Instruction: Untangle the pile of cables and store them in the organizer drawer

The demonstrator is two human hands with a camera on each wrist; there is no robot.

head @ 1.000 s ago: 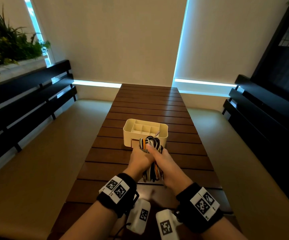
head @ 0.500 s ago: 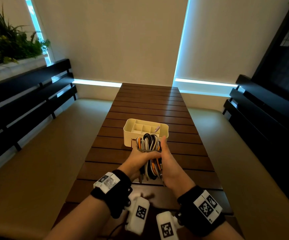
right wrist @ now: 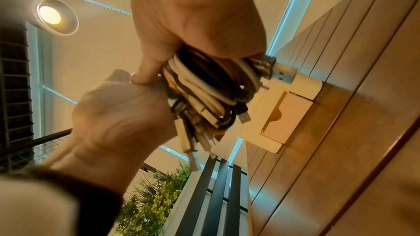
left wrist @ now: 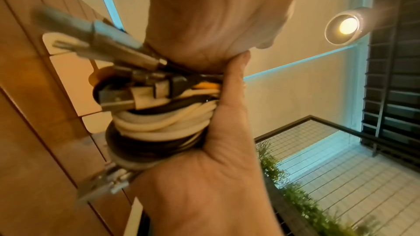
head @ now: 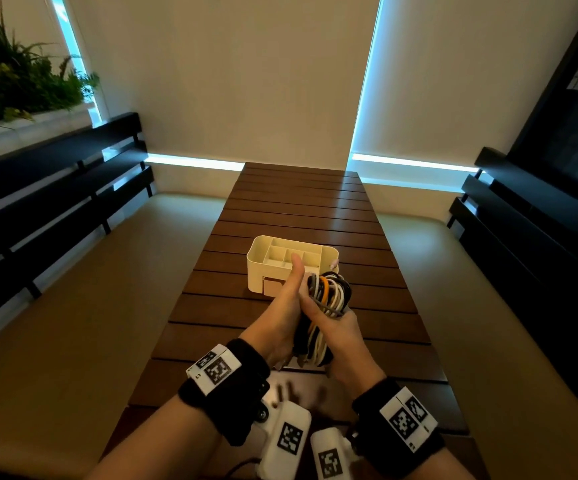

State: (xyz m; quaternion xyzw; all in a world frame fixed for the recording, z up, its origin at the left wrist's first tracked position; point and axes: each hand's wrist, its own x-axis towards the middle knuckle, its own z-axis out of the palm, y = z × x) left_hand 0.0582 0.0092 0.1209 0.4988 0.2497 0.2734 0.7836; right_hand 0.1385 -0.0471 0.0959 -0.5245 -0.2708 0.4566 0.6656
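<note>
A bundle of coiled cables (head: 330,289), white, black, grey and orange, is held above the wooden table between both hands. My right hand (head: 339,327) grips it around the middle, thumb across the front. My left hand (head: 280,317) holds its left side, thumb pointing straight up; its fingers are hidden behind the bundle. The left wrist view shows the cable bundle (left wrist: 159,123) against my left palm (left wrist: 204,168), with loose plugs sticking out. The white organizer (head: 256,258) stands just beyond the hands, and its drawer (right wrist: 286,112) is closed.
The slatted wooden table (head: 298,202) runs away from me toward the wall. Cushioned benches (head: 73,306) with dark slatted backrests (head: 522,237) flank it on both sides. A planter with green plants (head: 10,81) sits at the upper left.
The bundle has shifted slightly right and turned in my hands. My left thumb now points up beside it, and my right hand has wrapped around its middle.
</note>
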